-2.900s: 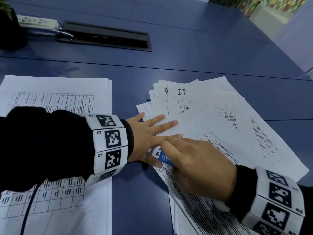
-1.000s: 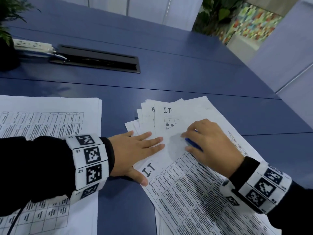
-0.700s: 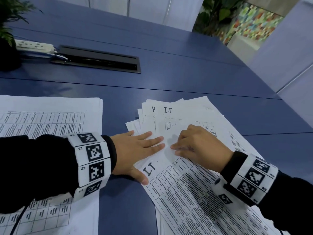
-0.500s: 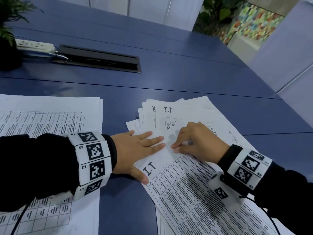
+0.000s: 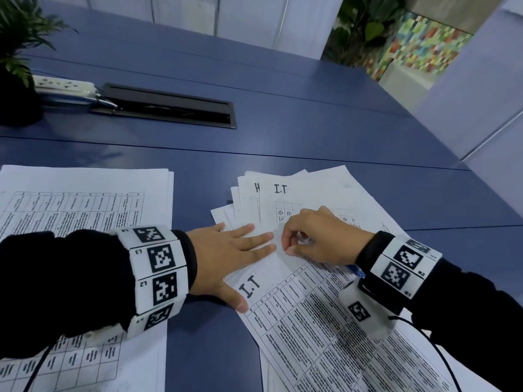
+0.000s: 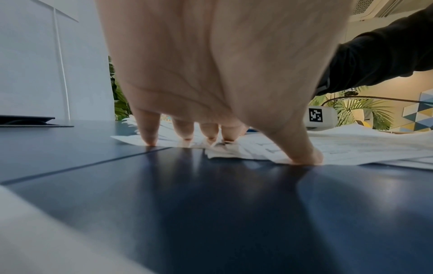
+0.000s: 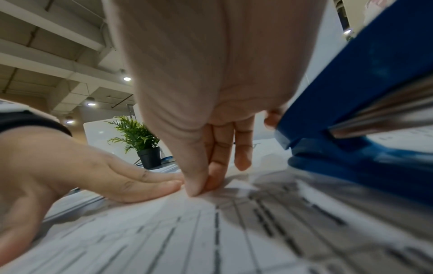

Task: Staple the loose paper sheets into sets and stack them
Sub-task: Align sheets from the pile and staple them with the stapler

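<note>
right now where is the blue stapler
The blue stapler is tucked in the right hand, against the palm's outer side over the loose sheets; in the head view only its blue tip shows beside the right wrist.

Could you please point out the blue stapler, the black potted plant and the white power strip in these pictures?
Blue plastic stapler (image 7: 365, 89): right wrist view, on its upper blue body.
Black potted plant (image 7: 150, 156): right wrist view, on the pot's front wall.
White power strip (image 5: 63, 84): head view, on its top face.

Blue stapler (image 7: 365, 103) mostly hidden under the right hand (image 5: 319, 239), table print too blurred to read.
</note>
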### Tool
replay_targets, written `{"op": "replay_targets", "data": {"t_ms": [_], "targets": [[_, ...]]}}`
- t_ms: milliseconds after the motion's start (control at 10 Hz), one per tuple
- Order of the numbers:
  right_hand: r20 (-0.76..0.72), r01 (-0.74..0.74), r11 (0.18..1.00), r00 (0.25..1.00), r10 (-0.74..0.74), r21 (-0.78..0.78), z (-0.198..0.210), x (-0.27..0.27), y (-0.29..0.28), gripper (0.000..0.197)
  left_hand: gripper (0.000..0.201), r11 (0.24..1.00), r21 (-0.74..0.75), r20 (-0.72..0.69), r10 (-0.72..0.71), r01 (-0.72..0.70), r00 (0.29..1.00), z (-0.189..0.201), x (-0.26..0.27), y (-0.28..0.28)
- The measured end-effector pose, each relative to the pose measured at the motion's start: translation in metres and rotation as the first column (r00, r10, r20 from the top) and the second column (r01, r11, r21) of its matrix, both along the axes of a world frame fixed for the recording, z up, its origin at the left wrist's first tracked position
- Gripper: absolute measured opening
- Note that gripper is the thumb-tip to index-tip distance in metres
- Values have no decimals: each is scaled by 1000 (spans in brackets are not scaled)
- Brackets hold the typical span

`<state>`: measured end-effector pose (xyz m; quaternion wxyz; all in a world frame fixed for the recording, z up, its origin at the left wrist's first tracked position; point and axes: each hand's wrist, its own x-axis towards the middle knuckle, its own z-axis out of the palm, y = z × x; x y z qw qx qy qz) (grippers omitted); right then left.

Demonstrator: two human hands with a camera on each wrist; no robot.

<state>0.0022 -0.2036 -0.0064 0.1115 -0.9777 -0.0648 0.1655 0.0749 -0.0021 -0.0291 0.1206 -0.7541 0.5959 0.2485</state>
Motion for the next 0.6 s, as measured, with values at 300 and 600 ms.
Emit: {"op": "replay_targets", "data": {"t_ms": [300, 600], "targets": [[15, -48, 994, 999, 50, -94, 2, -8, 7, 11, 101, 1000, -3, 0, -1, 1, 1000, -1, 0, 0], [110, 48, 987, 992, -66, 153, 18, -3, 2, 12, 101, 1000, -14, 2, 1, -1, 1000, -1, 0, 1]]}}
